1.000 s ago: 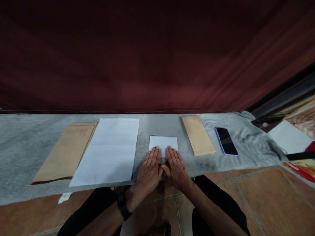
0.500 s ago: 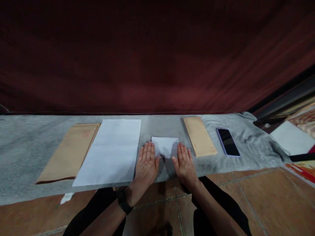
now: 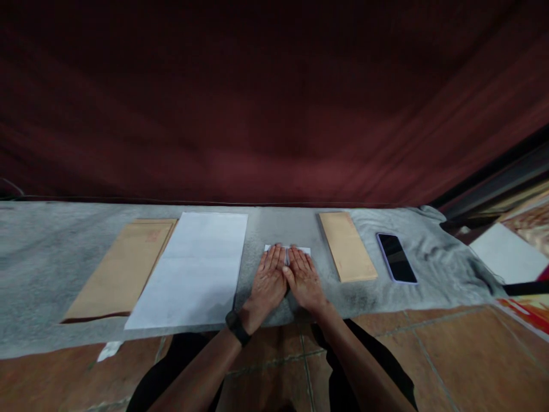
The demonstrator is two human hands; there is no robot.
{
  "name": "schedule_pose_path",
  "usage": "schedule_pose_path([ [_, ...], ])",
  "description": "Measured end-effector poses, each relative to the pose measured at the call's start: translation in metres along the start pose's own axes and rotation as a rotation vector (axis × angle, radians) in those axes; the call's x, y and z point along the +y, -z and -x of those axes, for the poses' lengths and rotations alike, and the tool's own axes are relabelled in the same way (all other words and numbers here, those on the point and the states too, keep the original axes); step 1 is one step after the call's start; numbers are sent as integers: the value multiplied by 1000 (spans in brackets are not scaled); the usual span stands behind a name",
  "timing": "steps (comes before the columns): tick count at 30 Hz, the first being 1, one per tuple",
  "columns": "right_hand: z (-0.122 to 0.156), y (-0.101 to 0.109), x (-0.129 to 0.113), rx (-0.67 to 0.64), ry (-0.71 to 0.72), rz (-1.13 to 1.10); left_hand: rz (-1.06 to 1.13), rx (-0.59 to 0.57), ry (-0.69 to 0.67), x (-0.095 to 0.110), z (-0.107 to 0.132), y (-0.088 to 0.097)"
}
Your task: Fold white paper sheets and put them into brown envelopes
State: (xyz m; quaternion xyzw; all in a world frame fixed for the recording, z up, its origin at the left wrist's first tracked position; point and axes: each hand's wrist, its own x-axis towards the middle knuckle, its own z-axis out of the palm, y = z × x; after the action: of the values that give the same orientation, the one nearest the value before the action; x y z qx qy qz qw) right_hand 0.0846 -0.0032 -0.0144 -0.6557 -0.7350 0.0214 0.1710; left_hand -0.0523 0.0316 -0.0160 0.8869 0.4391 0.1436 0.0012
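Observation:
A small piece of folded white paper [image 3: 305, 250] lies on the grey cloth, mostly covered by my hands. My left hand [image 3: 270, 280] rests flat on its left half, palm down with the fingers stretched out. On its right half lies my right hand [image 3: 304, 281], also flat, its thumb touching the left hand's side. Only the paper's far edge and a sliver between the hands show. To the left is a stack of large white paper sheets [image 3: 195, 269]. To the right lies a small stack of brown envelopes [image 3: 348, 246].
Large brown envelopes [image 3: 115, 272] lie at the far left. A phone in a purple case [image 3: 397, 257] is at the right on the grey cloth [image 3: 30, 274]. Dark red fabric [image 3: 274, 114] hangs behind. A white scrap [image 3: 110, 350] is on the tiled floor.
Both hands have slid inward from the paper's two side edges to its middle, where they now meet. The sheets, envelopes and phone stay in place.

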Motion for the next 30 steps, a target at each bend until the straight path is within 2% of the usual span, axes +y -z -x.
schedule_pose_path([
  [13, 7, -5, 25, 117, -58, 111, -2, 26, 164, -19, -1, 6],
  [22, 18, -7, 38, 156, -106, 145, -11, 31, 232, -22, 0, 7],
  [27, 21, -1, 32, 262, -109, 128, -7, 79, 249, -26, 0, 9],
  [30, 22, 7, 17, 249, -43, 73, 18, 103, 193, -20, 4, 11],
])
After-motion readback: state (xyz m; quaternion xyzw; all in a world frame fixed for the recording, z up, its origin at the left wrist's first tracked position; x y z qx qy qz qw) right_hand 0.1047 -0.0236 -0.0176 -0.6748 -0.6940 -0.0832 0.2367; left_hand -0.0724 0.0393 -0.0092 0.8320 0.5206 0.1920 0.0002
